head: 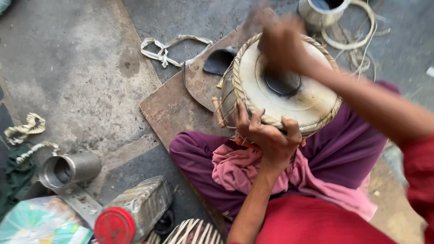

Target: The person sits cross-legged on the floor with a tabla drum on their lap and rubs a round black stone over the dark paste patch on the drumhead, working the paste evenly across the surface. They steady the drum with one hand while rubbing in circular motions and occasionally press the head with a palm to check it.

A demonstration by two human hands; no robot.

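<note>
Red-capped jar (131, 217) beside grey can (68, 169)

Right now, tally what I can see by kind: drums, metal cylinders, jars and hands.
Drums: 2, the drum on the lap and a laced one at the bottom edge
Metal cylinders: 2
Red-lidded jar: 1
Hands: 2, left hand, right hand
Total: 7
</note>
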